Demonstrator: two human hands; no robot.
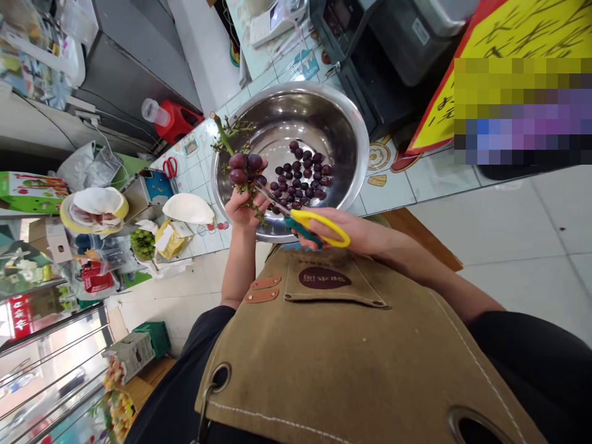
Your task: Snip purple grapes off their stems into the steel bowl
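Observation:
My left hand is closed around a grape bunch, its green stem pointing up and mostly bare, with several dark red grapes still attached. In my right hand are scissors with yellow and green handles. Their blades reach toward the bunch, just beside the fingers of my left hand; whether the tips touch a stem is too small to tell. Below both hands stands a large steel bowl, with many loose purple grapes lying on its bottom.
Red-handled scissors, a white oval piece and a yellow packet lie left of the bowl. A red jug stands farther back. Beyond the bowl are a black machine and a yellow sign with a red edge.

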